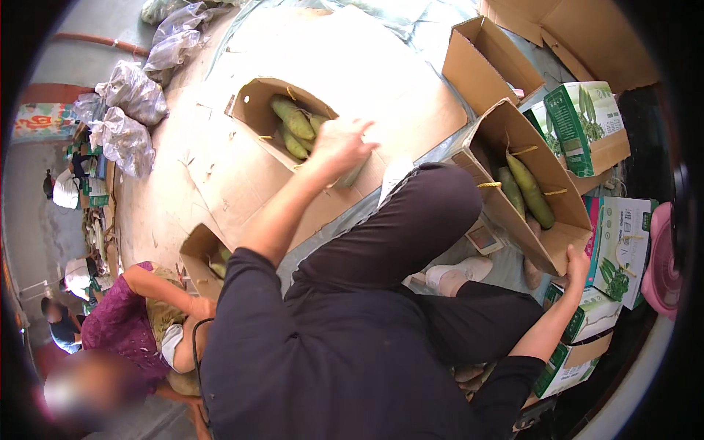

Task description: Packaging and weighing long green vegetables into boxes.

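Note:
My left hand (343,149) is over the right end of an open cardboard box (254,110), its fingers apart and nothing seen in them. Several long green radishes (292,117) lie in that box, which has yellow rope loops in its walls. At my right, my right hand (574,270) grips the near corner of a second open cardboard box (499,136). This one is tilted beside my knee and also holds long green radishes (529,192). Whether my left fingers touch the first box's rim, I cannot tell.
Another open box (488,62) stands at the far right. Printed white-and-green cartons (587,125) and a pink plastic item (662,260) are along the right side. A co-worker in a purple top (125,319) sits at left by a box (199,253). Plastic bags (132,95) lie far left.

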`<state>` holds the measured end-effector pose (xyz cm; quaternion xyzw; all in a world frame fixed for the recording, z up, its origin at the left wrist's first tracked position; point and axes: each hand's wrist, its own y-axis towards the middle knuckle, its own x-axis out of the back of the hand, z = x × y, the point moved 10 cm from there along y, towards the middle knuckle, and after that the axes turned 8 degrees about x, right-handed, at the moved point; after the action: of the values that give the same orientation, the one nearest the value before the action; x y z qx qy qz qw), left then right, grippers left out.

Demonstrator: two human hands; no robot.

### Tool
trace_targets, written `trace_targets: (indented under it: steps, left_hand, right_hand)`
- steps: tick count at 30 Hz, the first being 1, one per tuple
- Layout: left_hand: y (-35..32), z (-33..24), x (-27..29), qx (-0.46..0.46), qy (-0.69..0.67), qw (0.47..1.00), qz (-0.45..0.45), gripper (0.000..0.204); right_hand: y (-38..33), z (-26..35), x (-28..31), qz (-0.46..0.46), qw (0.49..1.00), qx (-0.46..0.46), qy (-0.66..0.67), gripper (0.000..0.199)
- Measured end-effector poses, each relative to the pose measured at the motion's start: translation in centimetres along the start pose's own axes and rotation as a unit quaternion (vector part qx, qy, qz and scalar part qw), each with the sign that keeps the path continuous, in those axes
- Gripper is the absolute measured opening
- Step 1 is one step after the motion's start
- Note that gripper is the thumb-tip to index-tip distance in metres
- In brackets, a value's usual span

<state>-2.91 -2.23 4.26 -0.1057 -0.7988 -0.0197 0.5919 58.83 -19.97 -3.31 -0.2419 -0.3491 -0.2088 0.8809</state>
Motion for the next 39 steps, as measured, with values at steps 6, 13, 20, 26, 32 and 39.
trace_targets:
  steps: [6, 13, 20, 26, 32, 39]
  left_hand:
    - [-6.5, 16.9, -2.7, 0.112, 0.303, 0.944, 0.068, 0.037]
    - [-6.2, 19.6, -8.5, 0.028, 0.311, 0.908, 0.280, 0.020]
    - [-8.1, 23.0, -9.2, 0.014, 0.188, 0.965, 0.184, 0.019]
    - [-12.9, 25.0, -8.6, 0.026, 0.203, 0.952, 0.227, 0.023]
    - [-22.6, 27.3, -8.6, 0.008, 0.260, 0.931, 0.257, 0.019]
    - [-31.5, 28.8, -9.0, 0.032, 0.231, 0.922, 0.309, 0.024]
  right_hand:
    - [1.2, -1.0, 0.9, -0.018, 0.999, 0.042, -0.006, 0.036]
    - [0.8, -1.7, 0.3, -0.042, 0.999, 0.022, 0.000, 0.038]
    - [1.5, -3.5, 0.2, -0.049, 0.999, 0.015, 0.019, 0.040]
    - [1.7, -4.7, 0.3, -0.053, 0.998, 0.015, 0.042, 0.041]
    - [0.7, -3.1, -0.2, -0.050, 0.996, -0.010, 0.073, 0.042]
    - [0.4, -2.8, 1.2, -0.053, 0.998, 0.030, 0.023, 0.041]
